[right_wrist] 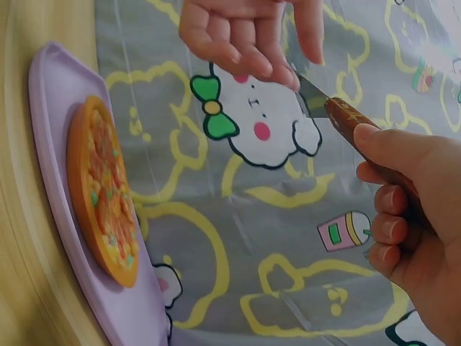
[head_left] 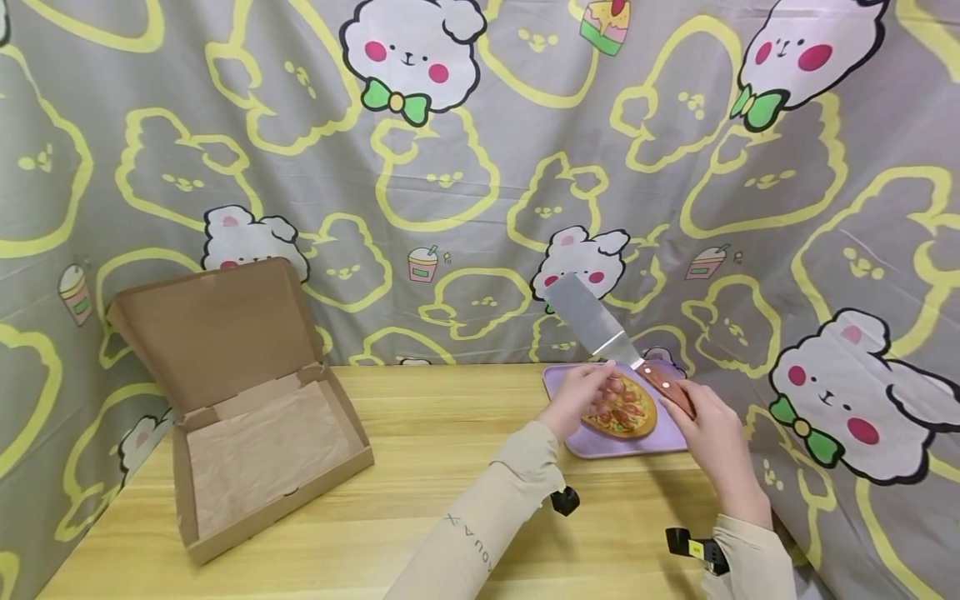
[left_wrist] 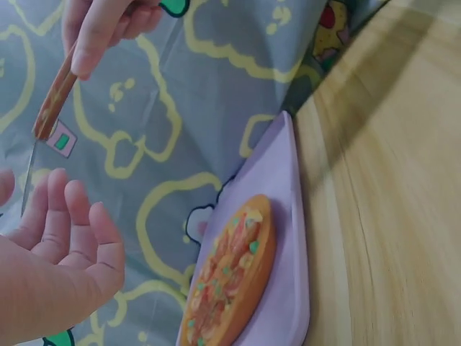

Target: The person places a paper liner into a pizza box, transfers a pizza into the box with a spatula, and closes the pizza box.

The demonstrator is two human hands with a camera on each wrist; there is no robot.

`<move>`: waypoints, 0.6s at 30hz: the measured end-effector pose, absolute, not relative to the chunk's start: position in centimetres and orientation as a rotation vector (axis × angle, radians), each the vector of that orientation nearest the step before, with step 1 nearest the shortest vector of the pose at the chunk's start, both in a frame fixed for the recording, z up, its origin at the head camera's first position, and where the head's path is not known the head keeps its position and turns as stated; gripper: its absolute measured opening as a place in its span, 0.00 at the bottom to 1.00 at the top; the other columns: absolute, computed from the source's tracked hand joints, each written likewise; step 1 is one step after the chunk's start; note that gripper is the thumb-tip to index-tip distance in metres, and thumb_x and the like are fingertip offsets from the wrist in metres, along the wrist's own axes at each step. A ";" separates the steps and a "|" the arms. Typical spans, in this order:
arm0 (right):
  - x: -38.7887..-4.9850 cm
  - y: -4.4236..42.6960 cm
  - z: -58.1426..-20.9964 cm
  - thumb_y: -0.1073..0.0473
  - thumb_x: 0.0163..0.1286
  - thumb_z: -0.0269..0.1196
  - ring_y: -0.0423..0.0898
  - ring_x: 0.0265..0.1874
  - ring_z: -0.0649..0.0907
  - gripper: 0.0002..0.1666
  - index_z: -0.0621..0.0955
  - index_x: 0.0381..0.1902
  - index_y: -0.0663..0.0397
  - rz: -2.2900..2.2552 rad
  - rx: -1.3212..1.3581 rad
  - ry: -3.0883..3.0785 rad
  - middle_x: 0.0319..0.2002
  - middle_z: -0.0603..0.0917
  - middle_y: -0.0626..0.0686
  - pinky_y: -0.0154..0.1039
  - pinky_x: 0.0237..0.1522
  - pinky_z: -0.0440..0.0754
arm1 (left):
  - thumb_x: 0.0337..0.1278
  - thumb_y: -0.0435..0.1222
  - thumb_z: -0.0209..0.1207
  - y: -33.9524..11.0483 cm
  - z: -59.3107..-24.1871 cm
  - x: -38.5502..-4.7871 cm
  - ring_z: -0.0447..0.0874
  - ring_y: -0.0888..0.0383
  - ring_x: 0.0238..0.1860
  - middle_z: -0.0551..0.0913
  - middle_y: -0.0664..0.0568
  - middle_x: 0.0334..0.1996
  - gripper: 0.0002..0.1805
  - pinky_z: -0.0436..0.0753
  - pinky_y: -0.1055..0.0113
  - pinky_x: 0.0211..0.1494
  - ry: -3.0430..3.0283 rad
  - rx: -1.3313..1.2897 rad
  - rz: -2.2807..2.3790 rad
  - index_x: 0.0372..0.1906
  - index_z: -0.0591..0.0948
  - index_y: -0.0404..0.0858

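At the far left the cardboard pizza box (head_left: 225, 333) stands with its lid raised and brown liner paper (head_left: 270, 454) in its base, well apart from the hands. The left hand (head_left: 577, 402) is released, its fingers gently bent and thumb apart; I cannot tell whether it brushes the spatula, so keeping fingertips off the blade's edge seems wise. The spatula's metal blade (head_left: 588, 317) tilts upward; it would probably work best levelled and brought low, flush with the lilac tray (head_left: 660, 442), where the small pizza (head_left: 624, 410) lies flat, toppings up. A slow push should disturb its crust least. Rightmost, the right hand (head_left: 716, 429) grasps the spatula's riveted brown handle (head_left: 663, 385); a firm, level wrist should help.
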State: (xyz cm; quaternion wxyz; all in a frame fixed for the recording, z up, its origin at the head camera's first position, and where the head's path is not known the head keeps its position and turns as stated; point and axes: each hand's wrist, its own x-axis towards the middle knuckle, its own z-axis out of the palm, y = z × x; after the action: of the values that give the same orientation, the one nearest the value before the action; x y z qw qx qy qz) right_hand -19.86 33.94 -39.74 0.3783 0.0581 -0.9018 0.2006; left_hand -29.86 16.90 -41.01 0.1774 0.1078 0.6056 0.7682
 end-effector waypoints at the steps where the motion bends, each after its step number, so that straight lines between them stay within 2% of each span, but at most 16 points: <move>1: -19.9 33.8 -39.8 0.64 0.59 0.70 0.55 0.27 0.78 0.19 0.80 0.48 0.63 0.509 0.158 -2.305 0.35 0.82 0.62 0.50 0.27 0.71 | 0.65 0.50 0.57 16.9 -41.0 -29.9 0.78 0.62 0.26 0.86 0.43 0.33 0.20 0.77 0.71 0.28 1.692 0.295 2.190 0.41 0.84 0.36; 3: -20.1 33.4 -39.9 0.64 0.58 0.71 0.53 0.26 0.77 0.19 0.80 0.47 0.62 0.510 0.180 -2.300 0.33 0.82 0.60 0.50 0.27 0.71 | 0.65 0.49 0.57 16.8 -41.0 -30.0 0.77 0.63 0.25 0.84 0.52 0.28 0.20 0.77 0.72 0.28 1.657 0.271 2.218 0.42 0.83 0.35; 5: -20.3 33.2 -40.1 0.64 0.59 0.70 0.52 0.26 0.76 0.19 0.80 0.47 0.61 0.502 0.189 -2.302 0.32 0.81 0.59 0.49 0.27 0.71 | 0.66 0.48 0.57 16.8 -41.0 -30.0 0.77 0.64 0.25 0.82 0.57 0.25 0.19 0.76 0.73 0.26 1.621 0.243 2.254 0.43 0.82 0.33; 13: -20.8 32.5 -40.5 0.65 0.57 0.71 0.56 0.28 0.80 0.18 0.80 0.46 0.61 0.492 0.232 -2.293 0.34 0.83 0.61 0.54 0.28 0.74 | 0.65 0.42 0.59 16.7 -41.0 -30.2 0.74 0.67 0.21 0.81 0.59 0.24 0.10 0.71 0.76 0.22 1.508 0.101 2.373 0.33 0.80 0.40; 18: -21.1 32.1 -40.7 0.65 0.57 0.71 0.57 0.30 0.81 0.19 0.79 0.46 0.62 0.472 0.251 -2.294 0.35 0.83 0.62 0.55 0.30 0.75 | 0.64 0.38 0.59 16.4 -40.8 -30.1 0.72 0.68 0.20 0.82 0.59 0.22 0.08 0.68 0.77 0.22 1.404 0.056 2.440 0.30 0.80 0.39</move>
State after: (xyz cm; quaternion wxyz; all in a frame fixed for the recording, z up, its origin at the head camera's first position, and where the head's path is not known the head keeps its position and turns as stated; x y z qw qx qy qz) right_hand -21.07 32.06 -40.70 0.3829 0.0982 -0.8997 0.1852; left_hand -30.10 16.40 -40.82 0.1621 0.0196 0.4920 0.8551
